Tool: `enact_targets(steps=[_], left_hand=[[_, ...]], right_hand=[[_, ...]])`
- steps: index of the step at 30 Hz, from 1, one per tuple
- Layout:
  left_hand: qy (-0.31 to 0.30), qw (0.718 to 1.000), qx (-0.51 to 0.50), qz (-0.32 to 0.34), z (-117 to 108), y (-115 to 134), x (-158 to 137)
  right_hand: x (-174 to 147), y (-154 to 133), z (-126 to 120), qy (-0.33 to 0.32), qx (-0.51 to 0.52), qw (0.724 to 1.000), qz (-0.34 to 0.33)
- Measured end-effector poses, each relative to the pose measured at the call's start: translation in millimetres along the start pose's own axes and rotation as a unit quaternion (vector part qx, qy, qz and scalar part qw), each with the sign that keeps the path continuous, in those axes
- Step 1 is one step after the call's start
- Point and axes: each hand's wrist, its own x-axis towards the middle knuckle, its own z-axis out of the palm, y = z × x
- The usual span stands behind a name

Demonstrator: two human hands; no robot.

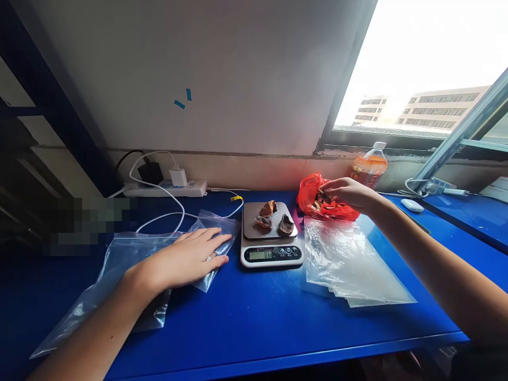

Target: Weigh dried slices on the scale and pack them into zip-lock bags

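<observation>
My left hand (198, 255) lies flat with fingers spread on a small clear zip bag (205, 283), beside a larger clear zip bag (133, 248). A white kitchen scale (272, 256) stands right of it, its display seeming to read 8.6. On the scale's metal plate lie 3 curled, dried brown pieces, like dried peel: an orange-brown one (268, 208), a greyish one (263, 223) and a dark one (286, 226). My right hand (346, 191) reaches into a red plastic bag (307, 188) holding more such pieces. Its fingers are bent together; what they pinch is unclear.
Several clear flat bags (349, 259) lie stacked right of the scale on the blue table (254, 323). Behind stand a drink bottle (373, 164) and a power strip (194, 187) with white cables. A white mouse-like object (411, 205) lies at right, near a metal frame.
</observation>
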Motion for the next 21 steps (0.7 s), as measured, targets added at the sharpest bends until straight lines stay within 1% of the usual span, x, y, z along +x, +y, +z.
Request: enact_targets(steps=[2, 3, 5, 7, 9, 10, 11, 12, 13, 14, 16, 18, 21], left_hand=[[-0.003, 1.0, -0.005, -0.004, -1, 2, -1], [-0.004, 1.0, -0.007, -0.006, -2, 3, -1], [-0.009, 1.0, -0.006, -0.012, -5, 7, -3], [-0.015, 1.0, -0.001, -0.018, -7, 10, -4], [-0.019, 1.0, -0.001, -0.021, -8, 11, -4], [-0.017, 1.0, -0.002, -0.019, -8, 11, -4], [-0.015, 1.0, -0.003, -0.015, -7, 10, -3], [-0.012, 1.0, -0.001, -0.01, -6, 8, -3], [-0.009, 1.0, 0.002, -0.006, -5, 7, -2], [-0.008, 1.0, 0.005, -0.001, -4, 6, -2], [-0.008, 1.0, 0.011, 0.006, -2, 5, -2], [-0.005, 1.0, 0.016, 0.012, -2, 5, -3], [0.004, 1.0, 0.02, 0.018, -1, 5, -4]], right_hand=[[-13, -5, -4, -0.065, 0.139, 0.988, 0.022], [-19, -8, -5, -0.089, 0.181, 0.979, 0.034], [-31, -20, -7, -0.105, 0.208, 0.972, 0.029], [-41, -37, -4, -0.116, 0.204, 0.972, -0.001], [-47, -58, 4, -0.116, 0.149, 0.981, -0.047], [-48, -68, 12, -0.1, 0.094, 0.988, -0.074], [-49, -77, 20, -0.071, 0.026, 0.992, -0.104], [-48, -86, 31, -0.034, -0.046, 0.989, -0.133], [-46, -92, 42, -0.004, -0.108, 0.981, -0.159], [-44, -98, 53, 0.01, -0.149, 0.973, -0.178], [-37, -104, 72, 0.005, -0.184, 0.962, -0.201], [-31, -107, 85, -0.012, -0.184, 0.958, -0.218], [-23, -109, 91, -0.022, -0.175, 0.951, -0.254]])
